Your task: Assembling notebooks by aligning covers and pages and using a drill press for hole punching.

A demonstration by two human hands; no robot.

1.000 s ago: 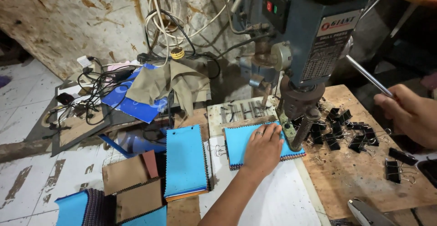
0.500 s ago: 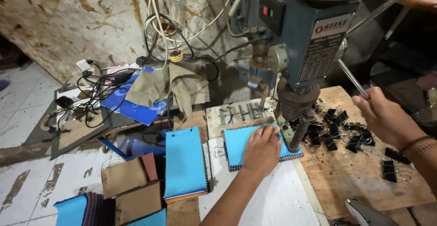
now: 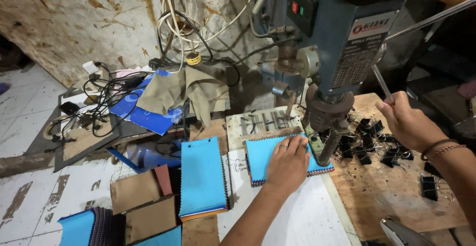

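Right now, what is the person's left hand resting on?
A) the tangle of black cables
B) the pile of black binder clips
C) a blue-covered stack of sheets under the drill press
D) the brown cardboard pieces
C: the left hand lies flat on the blue-covered stack beside the drill press spindle, while the binder clips lie further right, near the right hand, which grips the feed lever.

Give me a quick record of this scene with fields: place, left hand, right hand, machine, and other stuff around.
place: cluttered workbench by a stained wall
left hand: left hand pressed flat on a blue-covered pad stack
right hand: right hand gripping the metal feed lever
machine: blue drill press, its bit at the pad's right edge
nearby: black binder clips, second blue pad stack, brown covers, tangled cables
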